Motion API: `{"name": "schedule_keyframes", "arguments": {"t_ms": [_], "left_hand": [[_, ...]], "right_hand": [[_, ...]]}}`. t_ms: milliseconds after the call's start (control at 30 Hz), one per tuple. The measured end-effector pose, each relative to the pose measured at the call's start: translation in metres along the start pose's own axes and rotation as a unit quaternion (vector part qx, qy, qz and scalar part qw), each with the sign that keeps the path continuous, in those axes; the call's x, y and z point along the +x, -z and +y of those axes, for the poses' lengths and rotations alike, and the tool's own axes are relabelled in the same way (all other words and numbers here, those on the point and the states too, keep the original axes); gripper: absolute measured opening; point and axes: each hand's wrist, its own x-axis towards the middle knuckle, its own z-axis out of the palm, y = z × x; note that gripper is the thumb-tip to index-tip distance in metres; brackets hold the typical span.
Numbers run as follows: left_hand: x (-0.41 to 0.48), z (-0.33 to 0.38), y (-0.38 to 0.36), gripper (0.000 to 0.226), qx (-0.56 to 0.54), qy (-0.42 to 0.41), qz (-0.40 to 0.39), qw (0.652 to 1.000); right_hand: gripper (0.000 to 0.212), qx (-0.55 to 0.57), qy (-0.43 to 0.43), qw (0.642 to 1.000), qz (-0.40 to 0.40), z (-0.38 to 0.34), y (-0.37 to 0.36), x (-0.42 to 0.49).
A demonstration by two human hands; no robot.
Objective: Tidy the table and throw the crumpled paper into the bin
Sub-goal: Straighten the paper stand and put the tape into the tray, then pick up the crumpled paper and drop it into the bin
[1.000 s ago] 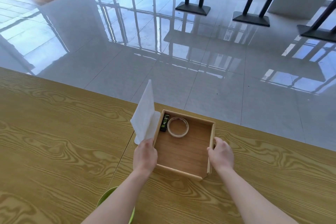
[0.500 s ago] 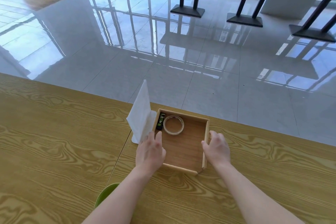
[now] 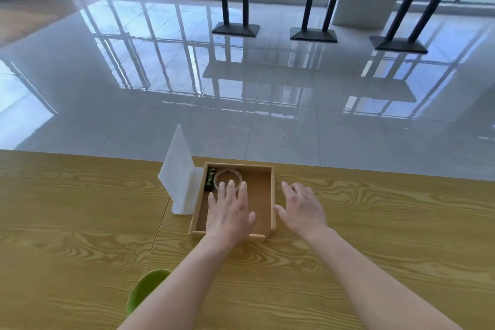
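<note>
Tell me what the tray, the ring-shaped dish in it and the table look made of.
Tray: light wood or bamboo, matt, with pale slat walls and a browner floor. Dish: probably clear glass, since the tray floor shows through it. Table: wood or wood-look laminate with bold printed-looking grain; which one, the picture leaves open.

Surface: wooden table (image 3: 80, 222) — light yellow-brown, strong grain, a seam running from near edge toward the far edge, left of centre.
Far edge, centre: shallow wooden tray (image 3: 273, 195), square, low walls, resting flat on the tabletop.
Left of tray: white folded paper stand (image 3: 179, 177) — upright, its base touching the tray's left wall.
Near edge, left of centre: green round object (image 3: 144, 292), partly hidden; whether it sits on the table cannot be told.
</note>
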Motion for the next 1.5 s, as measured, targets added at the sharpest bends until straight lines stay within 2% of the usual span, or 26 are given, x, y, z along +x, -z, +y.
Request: {"name": "schedule_keyframes", "arguments": {"t_ms": [467, 633, 1133, 1500], "left_hand": [[-0.029, 0.086, 0.014, 0.082, 0.004, -0.15, 0.013, 0.989], [-0.041, 0.112, 0.017, 0.082, 0.009, -0.159, 0.009, 0.987], [-0.131, 0.322, -0.019, 0.081, -0.002, -0.245, 0.014, 0.969], [-0.153, 0.407, -0.04, 0.081, 0.009, -0.305, -0.007, 0.952]], "right_hand": [[0.069, -0.005, -0.088, 0.995, 0.048, 0.054, 0.033, -0.083], [0.07, 0.005, -0.086, 0.995, 0.057, 0.072, 0.043, -0.106], [0.056, 0.048, -0.152, 0.981, 0.112, 0.254, 0.087, -0.249], [0.054, 0.073, -0.219, 0.966, 0.115, 0.329, 0.082, -0.302]]}}
